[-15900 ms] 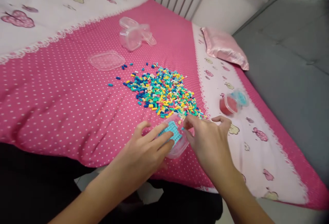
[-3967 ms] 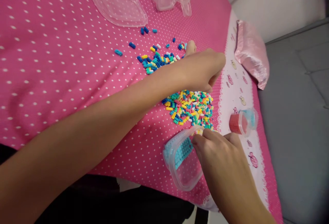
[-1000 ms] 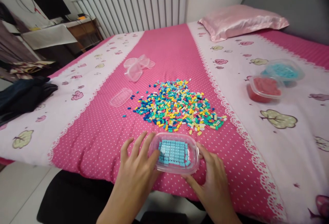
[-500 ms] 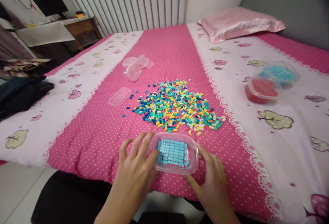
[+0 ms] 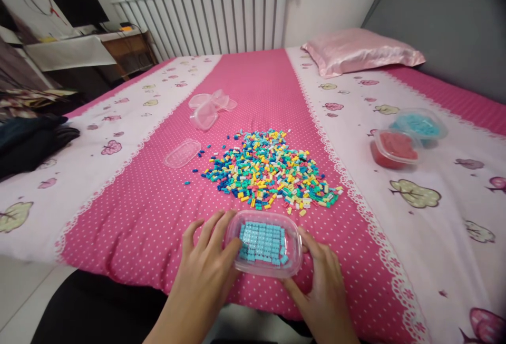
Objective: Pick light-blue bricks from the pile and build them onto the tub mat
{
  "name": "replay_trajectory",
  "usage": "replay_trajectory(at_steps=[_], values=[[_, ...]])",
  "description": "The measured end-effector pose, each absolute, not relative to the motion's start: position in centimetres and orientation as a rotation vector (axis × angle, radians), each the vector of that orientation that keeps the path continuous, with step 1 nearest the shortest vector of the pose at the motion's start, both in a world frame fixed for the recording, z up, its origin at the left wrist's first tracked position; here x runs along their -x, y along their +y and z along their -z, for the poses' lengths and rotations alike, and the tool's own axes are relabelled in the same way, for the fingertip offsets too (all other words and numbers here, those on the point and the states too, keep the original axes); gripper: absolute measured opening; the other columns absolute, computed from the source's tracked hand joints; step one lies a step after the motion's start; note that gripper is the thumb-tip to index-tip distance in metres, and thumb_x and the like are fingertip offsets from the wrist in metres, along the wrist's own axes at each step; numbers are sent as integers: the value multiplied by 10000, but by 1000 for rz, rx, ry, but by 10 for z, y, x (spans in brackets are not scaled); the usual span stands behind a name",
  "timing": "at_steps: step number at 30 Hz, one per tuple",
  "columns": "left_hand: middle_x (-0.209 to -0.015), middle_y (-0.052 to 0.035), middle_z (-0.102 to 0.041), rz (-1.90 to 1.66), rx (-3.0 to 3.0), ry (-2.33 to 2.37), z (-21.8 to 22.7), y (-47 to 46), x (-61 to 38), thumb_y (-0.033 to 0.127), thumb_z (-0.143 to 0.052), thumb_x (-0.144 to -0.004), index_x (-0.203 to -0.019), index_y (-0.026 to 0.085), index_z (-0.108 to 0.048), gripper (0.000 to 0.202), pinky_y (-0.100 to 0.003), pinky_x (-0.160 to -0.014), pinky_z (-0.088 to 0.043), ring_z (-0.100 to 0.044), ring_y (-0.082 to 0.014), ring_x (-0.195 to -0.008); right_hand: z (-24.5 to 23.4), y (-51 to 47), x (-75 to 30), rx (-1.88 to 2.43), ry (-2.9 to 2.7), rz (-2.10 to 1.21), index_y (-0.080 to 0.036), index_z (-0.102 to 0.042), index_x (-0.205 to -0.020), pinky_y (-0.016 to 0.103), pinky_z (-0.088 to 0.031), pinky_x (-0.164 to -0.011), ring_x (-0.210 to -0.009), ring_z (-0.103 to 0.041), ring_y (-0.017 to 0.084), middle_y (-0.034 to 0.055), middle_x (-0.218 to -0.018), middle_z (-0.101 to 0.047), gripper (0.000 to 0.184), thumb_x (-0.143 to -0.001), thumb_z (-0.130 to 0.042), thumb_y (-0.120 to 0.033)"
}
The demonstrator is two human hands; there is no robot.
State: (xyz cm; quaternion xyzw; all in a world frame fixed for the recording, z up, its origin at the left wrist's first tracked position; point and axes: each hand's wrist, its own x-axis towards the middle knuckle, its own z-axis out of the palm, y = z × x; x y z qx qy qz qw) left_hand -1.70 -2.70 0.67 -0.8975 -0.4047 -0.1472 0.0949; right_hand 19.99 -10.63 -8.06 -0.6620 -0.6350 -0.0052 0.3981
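A clear plastic container [image 5: 293, 267] stands on the near edge of the bed, with light blue toy bricks [image 5: 263, 241] laid in tidy rows inside. My left hand [image 5: 209, 259] grips its left end, thumb over the rim at the bricks and fingers along the outside. At the right end, my right hand [image 5: 320, 275] holds the container between thumb and fingers. A few blue bricks lie askew at the right of the rows. Just beyond the container spreads a heap of mixed-colour bricks [image 5: 272, 170].
A clear lid [image 5: 182, 153] lies left of the heap, with several clear plastic pieces [image 5: 207, 112] farther back. To the right stand a container of red bricks [image 5: 395, 149] and one of blue bricks [image 5: 421, 124]. A pink pillow [image 5: 361, 51] rests at the back; dark clothing [image 5: 31, 141] is far left.
The view has tilted up slightly, so the bed and its contents appear lower. Both hands keep their hold on the container, and the bricks inside look the same.
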Motion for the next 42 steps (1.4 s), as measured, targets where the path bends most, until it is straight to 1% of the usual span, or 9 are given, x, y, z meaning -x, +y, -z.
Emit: replay_trajectory(at_steps=[6,10,13,16,19,21,25,33,42], values=[[-1471,-108,-640,482,2669,-1175,-13,-27,20,181,-697,-884,-1018,261,-688,156,-524,-1093,-402,-601,-325,-1310,89,-111,-199,1688,-1606,-18,-255,-401,-1522,466,-555,-840,-1035,-648,307,127,-1229,-680,630,-994,-586,-545],[-1535,-104,-575,515,2867,-1130,-36,-28,32,444,-797,-880,-1127,293,-671,316,-456,-1043,-530,-591,-312,-1341,95,-112,-199,1700,-1554,-53,-263,-388,-1544,481,-566,-865,-1069,-665,319,133,-1260,-684,666,-991,-579,-581],[-1526,-107,-568,661,3070,-1197,-50,-18,42,629,-665,-935,-1218,303,-643,433,-345,-1022,-574,-618,-246,-1326,92,-108,-206,1620,-1619,-83,-257,-309,-1607,437,-596,-788,-941,-713,283,129,-1231,-709,812,-951,-643,-601],[-1367,-88,-668,900,3092,-1349,-47,12,43,497,-467,-1078,-1173,273,-647,302,-331,-1062,-557,-654,-207,-1270,85,-98,-213,1560,-1659,-137,-278,-226,-1660,455,-613,-834,-999,-735,295,150,-1378,-672,963,-898,-715,-607],[-1173,-83,-729,1019,2879,-1503,-30,59,31,385,-361,-1109,-1147,213,-652,339,-363,-989,-583,-694,-207,-1127,83,-87,-214,1528,-1639,-197,-316,-219,-1669,538,-578,-974,-1230,-671,363,137,-1496,-611,1026,-850,-757,-620],[-1144,-93,-732,979,2764,-1591,-17,93,19,346,-332,-1117,-1140,187,-669,373,-411,-989,-577,-689,-218,-1099,86,-82,-214,1506,-1641,-208,-335,-241,-1661,558,-572,-970,-1228,-668,374,127,-1480,-627,1023,-834,-767,-627],[-1292,-98,-670,760,2650,-1660,-4,147,-3,405,-648,-1018,-1272,173,-649,345,-470,-998,-583,-671,-233,-1143,96,-81,-213,1484,-1646,-172,-311,-248,-1664,527,-599,-892,-1177,-690,381,158,-1474,-627,1064,-808,-779,-655],[-1347,-107,-644,470,2643,-1557,-6,191,-34,402,-653,-1015,-1321,183,-628,377,-471,-995,-591,-663,-241,-1166,100,-83,-210,1511,-1564,-284,-327,-208,-1678,568,-538,-1026,-1254,-655,370,135,-1552,-566,1006,-859,-754,-530],[-1333,-105,-649,308,2641,-1533,-7,209,-55,405,-657,-1013,-1326,178,-623,388,-464,-977,-598,-670,-238,-1147,103,-78,-210,1504,-1624,-238,-327,-236,-1658,512,-548,-964,-1174,-685,339,125,-1489,-622,963,-863,-757,-488]])
